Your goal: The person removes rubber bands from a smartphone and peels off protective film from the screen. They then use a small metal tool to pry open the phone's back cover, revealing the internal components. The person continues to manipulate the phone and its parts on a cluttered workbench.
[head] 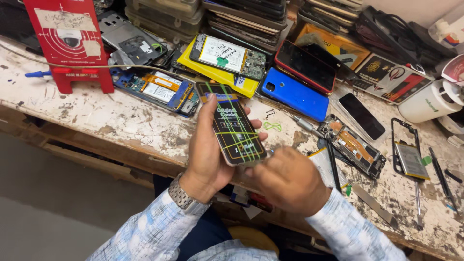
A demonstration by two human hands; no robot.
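My left hand [205,154] holds a dark phone screen part [231,123] wrapped with several yellow-green rubber bands, tilted up over the bench edge. The thumb lies along its left side and the fingers wrap behind. My right hand [289,180] is at the part's lower right corner, fingers curled, touching the bands there; what the fingertips pinch is hidden. A metal watch [186,198] sits on my left wrist.
The worn white workbench [111,116] carries opened phones [159,89], a blue phone back [295,93], a red phone [305,65], a dismantled phone [355,145], a screwdriver [302,123], a loose green rubber band [273,126], a white cup [427,101] and a red stand [70,41].
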